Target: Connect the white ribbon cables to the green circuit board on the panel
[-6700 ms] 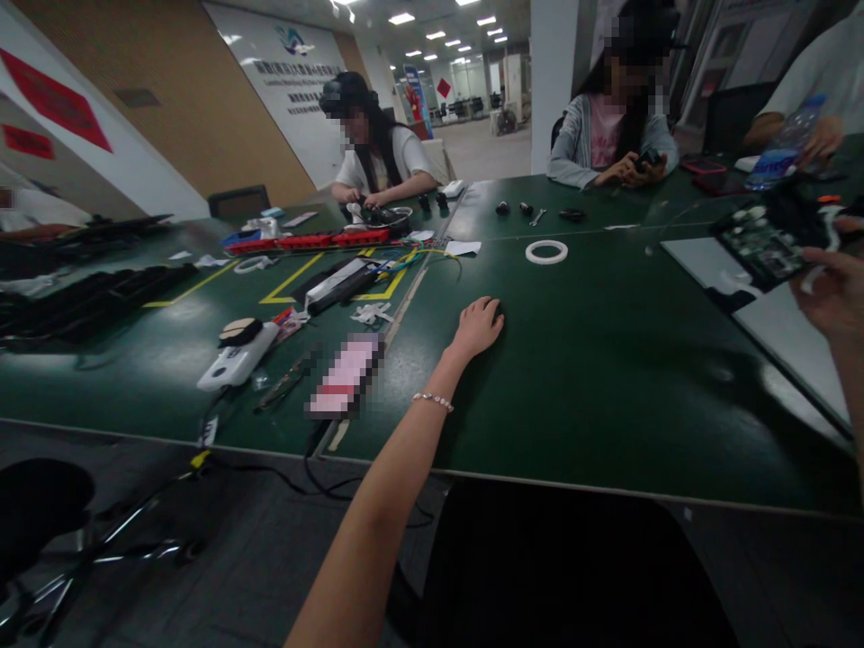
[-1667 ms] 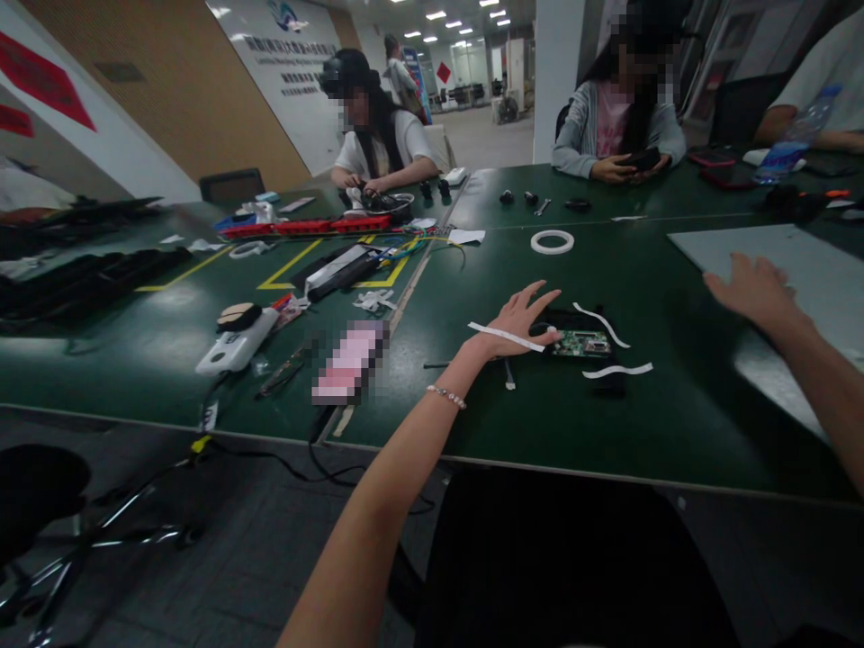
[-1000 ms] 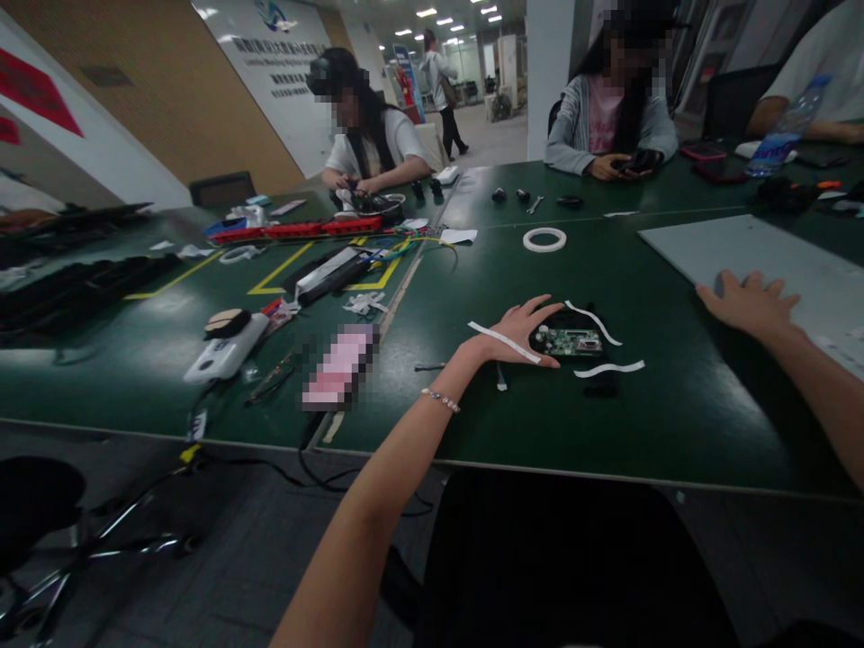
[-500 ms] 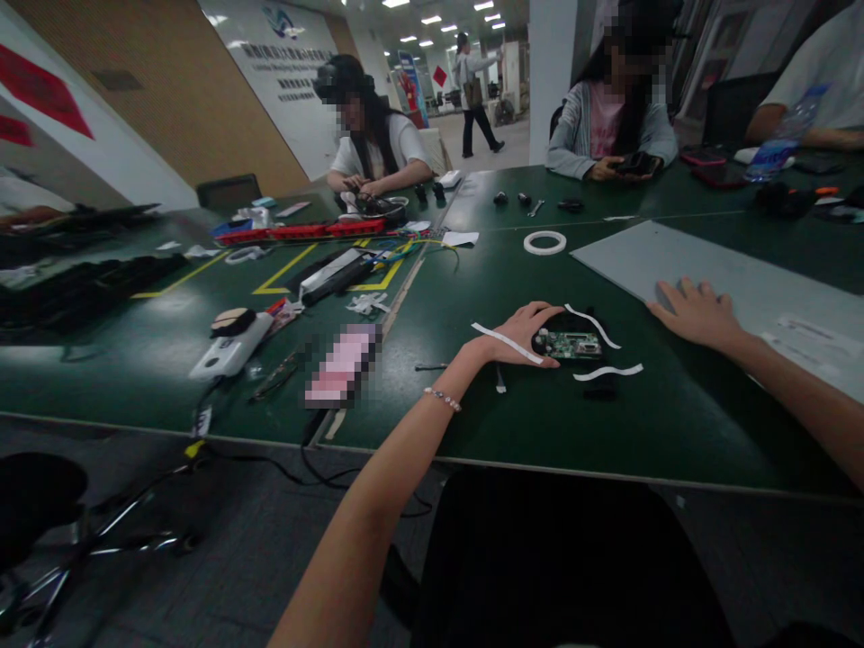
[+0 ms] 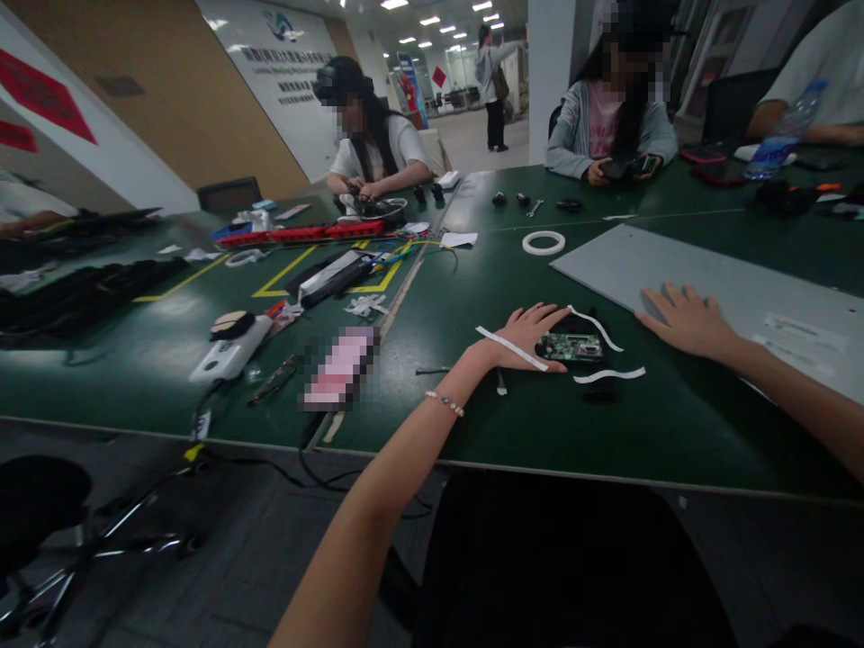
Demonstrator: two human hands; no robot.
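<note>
Hands on circuit board and grey mat

Small green circuit board [image 5: 571, 346] lies flat on the dark green table [image 5: 513, 423], in a black housing, centre of view near the front edge. Left hand [image 5: 526, 335] cups its left side, fingers spread and curved loosely round it, touching, not clenched. One white strip [image 5: 511, 348] lies across the back of that hand. Two more white strips beside the board: one [image 5: 594, 326] curving at its far right, one [image 5: 609, 373] just in front on the right; three strips counted. Small black block [image 5: 599, 393] just below the near strip. Right hand [image 5: 681, 319] well right of the board, palm down, fingers flat and released on the near corner of a large grey mat [image 5: 681, 270]. White tape ring [image 5: 544, 242] beyond the board, apart from it. To the left: pink blurred item [image 5: 337, 367], white device [image 5: 228, 356], red power strip [image 5: 297, 234]. Two seated people [image 5: 378, 148] [image 5: 611, 126] across the table, one standing far back; a fourth person's arm at upper right by a water bottle [image 5: 783, 139]. Nothing blocks the board except the left hand's fingers
</note>
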